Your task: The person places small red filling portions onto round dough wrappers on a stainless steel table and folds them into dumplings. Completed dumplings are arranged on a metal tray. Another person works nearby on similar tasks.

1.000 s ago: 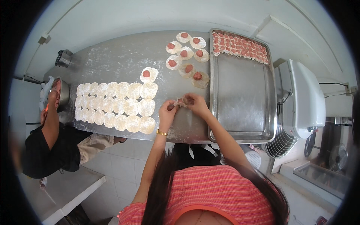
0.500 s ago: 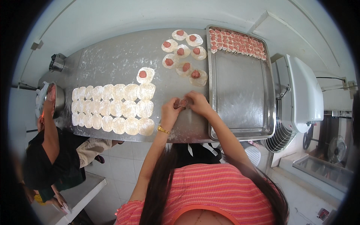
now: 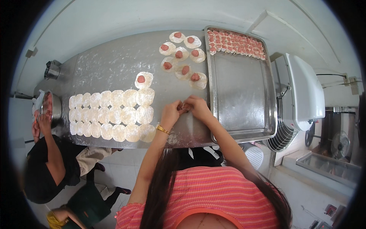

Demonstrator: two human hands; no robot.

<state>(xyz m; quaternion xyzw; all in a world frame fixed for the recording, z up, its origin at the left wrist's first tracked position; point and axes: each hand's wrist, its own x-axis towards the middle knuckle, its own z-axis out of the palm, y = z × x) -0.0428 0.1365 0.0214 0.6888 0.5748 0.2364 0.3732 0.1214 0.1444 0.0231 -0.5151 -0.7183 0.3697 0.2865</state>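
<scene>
Both my hands meet over the steel table, pinching a small meat-filled dumpling (image 3: 185, 107) between their fingers. My left hand (image 3: 172, 112) is closed on its left side, and a gold bracelet circles that wrist. My right hand (image 3: 197, 107) is closed on the other side; the fingers hide most of the dumpling. Just beyond are several round wrappers topped with meat, the nearest a filled wrapper (image 3: 197, 80). Left of my hands, plain floured wrappers (image 3: 115, 114) lie in three rows, with one meat-topped wrapper (image 3: 144, 80) above their right end.
Right of my hands sits a large metal tray (image 3: 241, 91), its far end packed with dumplings (image 3: 236, 44). A white machine (image 3: 303, 91) stands beyond it. At the far left, a co-worker's hands (image 3: 42, 124) are at a steel bowl (image 3: 56, 108) of meat. A metal container (image 3: 52, 70) stands behind.
My hands stay together on the dumpling, fingers slightly shifted. The view has moved a little. The co-worker's raised hand has come down at the bowl, and another person shows more at lower left.
</scene>
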